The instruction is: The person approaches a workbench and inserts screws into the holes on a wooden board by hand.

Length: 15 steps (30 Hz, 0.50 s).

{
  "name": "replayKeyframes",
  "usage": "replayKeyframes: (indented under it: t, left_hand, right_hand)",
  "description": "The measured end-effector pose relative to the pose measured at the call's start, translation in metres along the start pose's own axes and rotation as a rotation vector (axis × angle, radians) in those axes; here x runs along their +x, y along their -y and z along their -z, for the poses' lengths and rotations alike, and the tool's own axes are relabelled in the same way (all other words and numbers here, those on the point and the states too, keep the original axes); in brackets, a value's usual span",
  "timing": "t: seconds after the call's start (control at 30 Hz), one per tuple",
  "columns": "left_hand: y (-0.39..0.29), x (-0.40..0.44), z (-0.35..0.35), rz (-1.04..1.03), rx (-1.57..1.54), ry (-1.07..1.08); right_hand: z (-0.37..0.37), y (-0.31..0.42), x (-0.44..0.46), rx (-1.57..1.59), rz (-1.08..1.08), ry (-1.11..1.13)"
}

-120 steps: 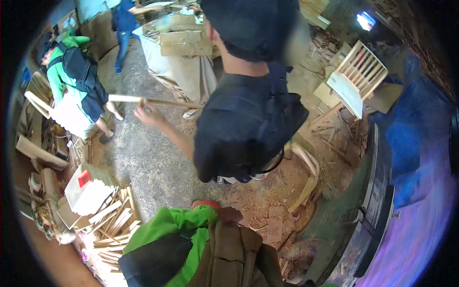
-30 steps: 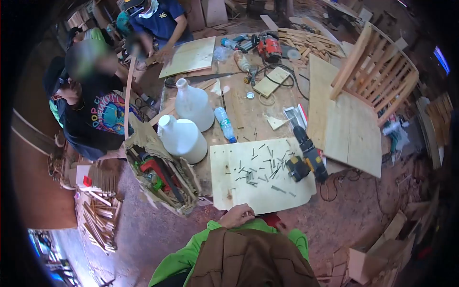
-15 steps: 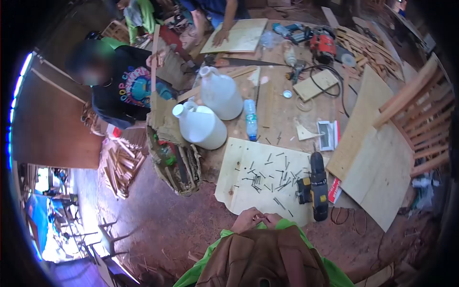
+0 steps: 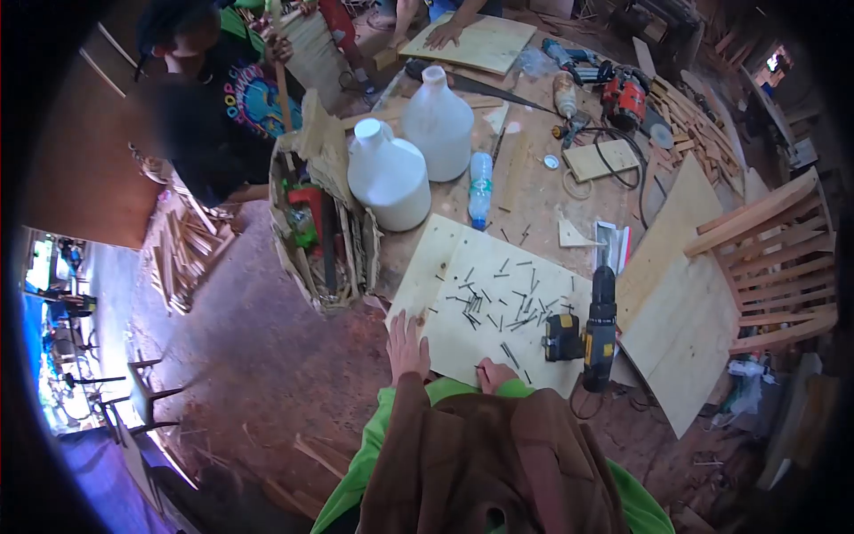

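Observation:
My left hand [image 4: 407, 349] lies with its fingers stretched out on the left edge of a pale plywood board [image 4: 449, 254]. At the near edge of the same board, my right hand [image 4: 492, 377] is closed, its fingertips pinched at the wood; a small dark tip shows there, too small to name. Loose screws or nails [image 4: 476, 307] are scattered over the board's middle. A black and yellow cordless drill [image 4: 601, 329] rests on the right side of the board, its battery toward the screws.
Two white jugs [image 4: 389, 182] and a water bottle [image 4: 480, 191] stand behind the board. A torn cardboard box [image 4: 289, 227] holds tools at left. Slatted wooden furniture [image 4: 774, 254] and another plywood sheet [image 4: 680, 347] are at right. Co-workers stand at the far side; one hand [image 4: 443, 36] presses a board.
My hands were together at the near edge; now they are apart, the left flat on the board's left edge, the right at its near edge. The view has shifted.

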<state>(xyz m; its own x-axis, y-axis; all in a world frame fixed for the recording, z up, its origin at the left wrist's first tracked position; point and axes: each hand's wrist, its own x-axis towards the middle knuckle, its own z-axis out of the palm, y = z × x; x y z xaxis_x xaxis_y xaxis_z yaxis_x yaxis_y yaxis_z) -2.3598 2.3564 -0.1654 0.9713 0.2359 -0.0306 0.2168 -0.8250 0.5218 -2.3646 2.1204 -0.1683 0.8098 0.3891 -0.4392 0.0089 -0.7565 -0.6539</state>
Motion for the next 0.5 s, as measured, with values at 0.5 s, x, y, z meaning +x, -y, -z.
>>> replayKeyframes:
  t: [0.5]
  left_hand:
    - [0.022, 0.005, 0.003, -0.176, 0.073, 0.344]
  right_hand:
    - [-0.015, 0.022, 0.011, 0.070, -0.041, -0.134]
